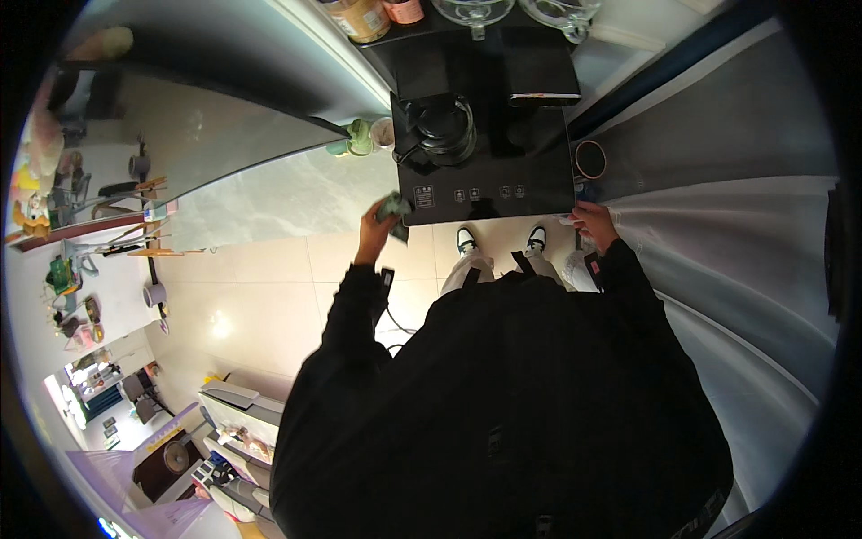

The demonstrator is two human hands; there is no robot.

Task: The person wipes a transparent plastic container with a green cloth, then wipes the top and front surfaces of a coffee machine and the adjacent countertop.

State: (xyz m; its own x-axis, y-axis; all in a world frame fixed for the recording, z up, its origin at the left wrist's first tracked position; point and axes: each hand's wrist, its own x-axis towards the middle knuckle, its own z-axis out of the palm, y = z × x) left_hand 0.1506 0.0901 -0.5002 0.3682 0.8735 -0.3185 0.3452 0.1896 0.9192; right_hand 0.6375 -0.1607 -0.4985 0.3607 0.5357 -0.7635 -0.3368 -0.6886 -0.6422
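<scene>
My left hand grips a crumpled grey-green cloth beside the front left corner of a glossy black countertop unit. Part of the cloth hangs below my fingers. At the front right corner of that unit is my right hand, its fingers bent close to the edge. Something whitish shows by those fingertips, too small to name. A glass kettle with a black lid and handle stands on the left of the black top. Behind it, to the right, a black spout housing juts forward. Printed icons line the front.
Jars and clear glass vessels stand on the shelf at the back. A pale marble-patterned counter lies to the left, with a green item near the unit. At right are a round-rimmed container and a grey curtain.
</scene>
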